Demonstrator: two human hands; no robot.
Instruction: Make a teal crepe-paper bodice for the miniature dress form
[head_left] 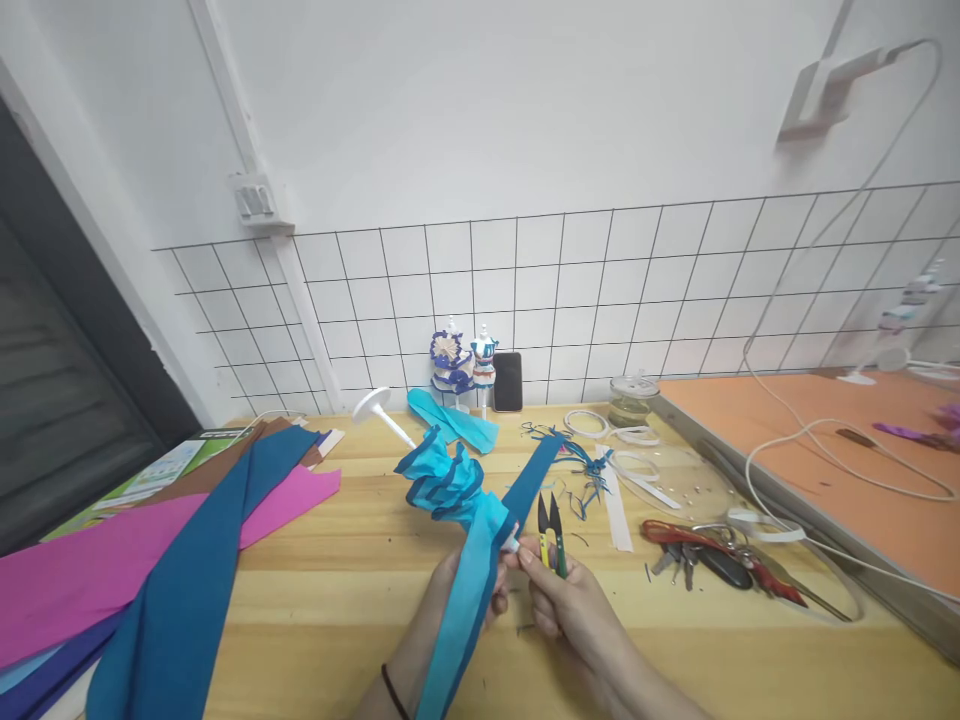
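My left hand [459, 592] is closed around a long light-blue crepe paper strip [459, 620] that drapes over my wrist toward the table's near edge. The strip's far end is gathered into a ruffled blue frill [442, 482] with dark-blue edging, lifted above the table. My right hand [559, 590] is closed on small yellow-green thread snips [551, 525], blades open and pointing away, and its fingertips also pinch a small white tip [510, 545] at the frill's base. A dark-blue paper strip [534, 478] runs from there toward the far side.
Large crepe sheets in dark blue [187, 590] and pink [90, 570] lie at left. A white stand [379, 412], doll figures [461, 365], a phone [508, 381], a glass jar [632, 398], white tape strips [619, 500], keys [712, 560] and an orange board [810, 440] with cables sit beyond.
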